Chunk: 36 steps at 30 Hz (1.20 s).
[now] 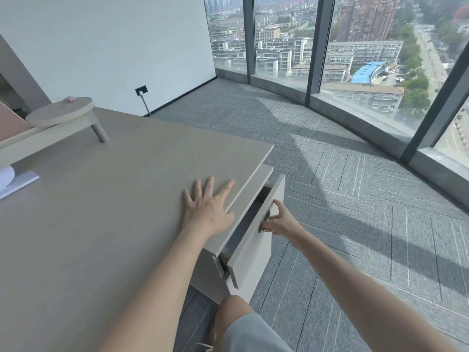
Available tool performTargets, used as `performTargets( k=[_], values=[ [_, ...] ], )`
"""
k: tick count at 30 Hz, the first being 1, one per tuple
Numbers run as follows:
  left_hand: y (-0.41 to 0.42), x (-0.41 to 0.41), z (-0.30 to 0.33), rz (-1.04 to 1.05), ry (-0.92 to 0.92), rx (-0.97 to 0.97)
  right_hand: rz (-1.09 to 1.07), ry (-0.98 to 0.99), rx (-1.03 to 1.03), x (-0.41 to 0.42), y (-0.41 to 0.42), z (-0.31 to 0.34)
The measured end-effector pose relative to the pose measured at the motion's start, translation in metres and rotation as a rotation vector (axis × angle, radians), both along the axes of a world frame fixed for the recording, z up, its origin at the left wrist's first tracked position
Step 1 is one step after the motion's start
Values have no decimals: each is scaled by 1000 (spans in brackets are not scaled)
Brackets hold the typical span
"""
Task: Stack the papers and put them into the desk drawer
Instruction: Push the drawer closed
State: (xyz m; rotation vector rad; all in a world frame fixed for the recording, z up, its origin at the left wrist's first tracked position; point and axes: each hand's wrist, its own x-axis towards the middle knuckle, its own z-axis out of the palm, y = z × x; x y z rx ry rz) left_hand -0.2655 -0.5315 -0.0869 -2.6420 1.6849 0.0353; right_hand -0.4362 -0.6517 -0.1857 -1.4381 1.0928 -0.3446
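Note:
White papers (pixel 14 182) lie at the desk's far left edge, partly cut off by the frame, one sheet curling up. My left hand (pixel 208 207) rests flat with fingers spread on the grey desk top (pixel 101 199) near its right edge. Below that edge the top drawer (pixel 253 245) of the white cabinet stands pulled out a little, showing a dark gap. My right hand (pixel 281 222) grips the metal handle (pixel 264 222) on the drawer front with its fingertips.
A low shelf with a round stool-like stand (pixel 63 114) sits on the desk at the back left. Grey carpet (pixel 355 199) lies to the right, bounded by floor-to-ceiling windows (pixel 355 59). My knee (pixel 236 311) is below the drawer.

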Motion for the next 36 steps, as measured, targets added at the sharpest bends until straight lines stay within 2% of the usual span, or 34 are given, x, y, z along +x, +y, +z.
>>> performTargets(
  k=[8, 16, 21, 26, 33, 36],
  values=[
    [0, 0, 0, -3, 2, -6, -10, -29, -18, 29, 1, -4],
    [-1, 0, -3, -2, -19, -14, -70, 47, -68, 54, -9, -25],
    [-1, 0, -4, 3, -15, -10, -63, 154, -108, 64, -9, -20],
    [1, -1, -2, 4, 0, -16, -39, 176, -85, 63, -8, -15],
    [5, 1, -2, 16, 78, -60, 74, 312, -250, 54, -3, 2],
    [8, 4, 4, 39, 207, -155, 129, 415, -374, 47, -1, 26]
  ],
)
